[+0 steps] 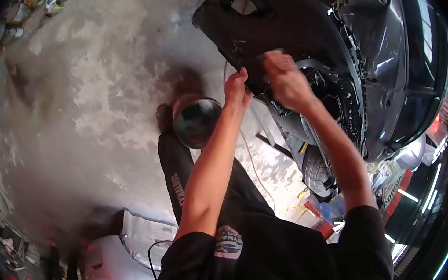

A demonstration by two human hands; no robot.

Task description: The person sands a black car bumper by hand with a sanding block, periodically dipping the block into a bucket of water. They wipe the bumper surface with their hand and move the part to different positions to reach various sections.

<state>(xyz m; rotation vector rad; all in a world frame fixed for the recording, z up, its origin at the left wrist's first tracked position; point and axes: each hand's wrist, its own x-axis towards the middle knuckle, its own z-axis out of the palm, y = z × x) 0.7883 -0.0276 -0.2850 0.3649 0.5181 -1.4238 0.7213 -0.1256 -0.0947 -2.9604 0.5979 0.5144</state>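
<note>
A dark car bumper (291,25), wet with droplets near its right-hand opening, lies in front of me beside a black car. My left hand (237,91) is closed on the bumper's near edge, thumb up. Over the bumper's surface, close to that opening, is my right hand (286,82); its fingers are smeared by motion, and whether anything is under them is hidden. A round bucket (198,123) with dark liquid stands on the floor by my leg, left of my left forearm.
The black car (384,70) with a creased panel stands at the right. Below the bumper is a tyre (317,171). A thin hose (251,161) runs over the stained concrete floor (106,97). A silver-grey car part (109,267) lies at lower left.
</note>
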